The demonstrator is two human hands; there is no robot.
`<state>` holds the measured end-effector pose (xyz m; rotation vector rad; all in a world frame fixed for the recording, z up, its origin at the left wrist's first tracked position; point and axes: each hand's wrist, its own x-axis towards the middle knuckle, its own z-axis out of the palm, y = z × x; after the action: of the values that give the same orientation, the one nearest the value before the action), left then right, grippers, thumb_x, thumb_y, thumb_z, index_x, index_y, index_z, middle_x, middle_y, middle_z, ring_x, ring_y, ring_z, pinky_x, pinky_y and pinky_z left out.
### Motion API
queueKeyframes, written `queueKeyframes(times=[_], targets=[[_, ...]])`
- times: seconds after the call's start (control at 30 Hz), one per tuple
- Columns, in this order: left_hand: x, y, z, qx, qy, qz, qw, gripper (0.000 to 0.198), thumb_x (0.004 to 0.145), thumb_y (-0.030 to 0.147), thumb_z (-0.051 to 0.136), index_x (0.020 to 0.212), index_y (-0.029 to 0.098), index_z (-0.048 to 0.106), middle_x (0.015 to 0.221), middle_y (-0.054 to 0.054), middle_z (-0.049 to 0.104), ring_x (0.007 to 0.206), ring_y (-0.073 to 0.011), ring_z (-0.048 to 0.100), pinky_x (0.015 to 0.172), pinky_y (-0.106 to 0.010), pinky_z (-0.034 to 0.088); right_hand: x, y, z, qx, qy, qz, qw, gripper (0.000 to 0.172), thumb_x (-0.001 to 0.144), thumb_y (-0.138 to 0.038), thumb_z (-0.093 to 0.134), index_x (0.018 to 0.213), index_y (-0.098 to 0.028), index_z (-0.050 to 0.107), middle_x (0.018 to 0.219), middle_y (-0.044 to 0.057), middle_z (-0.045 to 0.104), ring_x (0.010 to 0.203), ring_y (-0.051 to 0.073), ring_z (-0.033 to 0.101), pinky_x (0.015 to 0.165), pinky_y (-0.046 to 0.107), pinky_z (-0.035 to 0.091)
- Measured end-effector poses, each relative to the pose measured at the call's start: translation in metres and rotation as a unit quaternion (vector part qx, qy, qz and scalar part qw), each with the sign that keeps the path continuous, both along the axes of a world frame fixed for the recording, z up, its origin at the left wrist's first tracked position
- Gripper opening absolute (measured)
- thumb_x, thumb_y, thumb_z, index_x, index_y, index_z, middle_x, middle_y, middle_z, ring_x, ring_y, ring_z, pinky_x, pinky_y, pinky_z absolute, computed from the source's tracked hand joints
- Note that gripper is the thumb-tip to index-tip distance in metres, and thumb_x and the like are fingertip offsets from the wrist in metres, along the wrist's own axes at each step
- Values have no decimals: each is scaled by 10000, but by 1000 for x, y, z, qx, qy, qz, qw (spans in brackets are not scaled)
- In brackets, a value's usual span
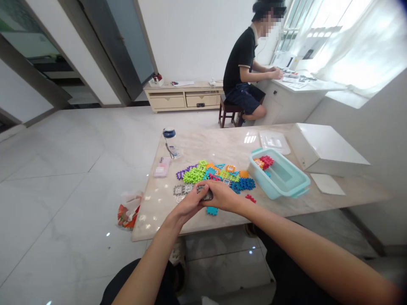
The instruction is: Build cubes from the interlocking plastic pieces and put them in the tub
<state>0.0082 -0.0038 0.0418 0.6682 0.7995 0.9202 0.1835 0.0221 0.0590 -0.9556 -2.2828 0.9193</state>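
Note:
My left hand [191,201] and my right hand [221,195] meet over the front part of the table, both closed around a small dark grey object [208,195] whose details are hidden by the fingers. Just behind them lies a spread of interlocking plastic pieces: green ones [193,174], purple ones [182,173], dark blue ones [246,184] and orange ones [243,173]. Grey pieces [178,190] are left of my left hand. A teal piece [211,211] sits in front of my hands, and a red piece [250,198] is to the right.
A light blue bin [282,192] holds red and orange pieces. Around it are a clear lid [275,142], a white box [330,146] and a white sheet [327,184]. A bottle [172,146] and pink packs [162,167] stand left. A person [240,55] sits at another desk.

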Motion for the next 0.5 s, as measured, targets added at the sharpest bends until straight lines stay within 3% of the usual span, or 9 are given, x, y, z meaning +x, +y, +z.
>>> queueKeyframes(times=[0.13, 0.3, 0.5], targets=[[-14, 3, -1, 1, -1, -14, 1000, 556, 799, 508, 949, 1226, 207, 756, 1246, -133, 763, 1141, -263, 725, 933, -327, 604, -3, 5, 6, 5, 15, 29, 999, 508, 866, -279, 877, 1343, -241, 707, 1309, 75, 755, 1230, 243, 717, 1089, 345, 539], [-30, -2, 3, -7, -32, -21, 999, 474, 827, 425, 943, 1203, 194, 769, 1238, -132, 764, 1093, -255, 730, 910, -338, 607, -5, 4, 6, 33, 44, 26, 998, 586, 861, -341, 909, 1386, -219, 678, 1344, 105, 739, 1239, 252, 716, 1099, 375, 551], [-32, -10, 0, -7, -33, -41, 999, 487, 800, 391, 968, 1194, 175, 779, 1227, -146, 768, 1105, -262, 730, 938, -350, 590, -5, -4, 3, 45, 30, 64, 997, 581, 885, -346, 891, 1404, -224, 659, 1379, 121, 717, 1285, 263, 698, 1125, 402, 552]])
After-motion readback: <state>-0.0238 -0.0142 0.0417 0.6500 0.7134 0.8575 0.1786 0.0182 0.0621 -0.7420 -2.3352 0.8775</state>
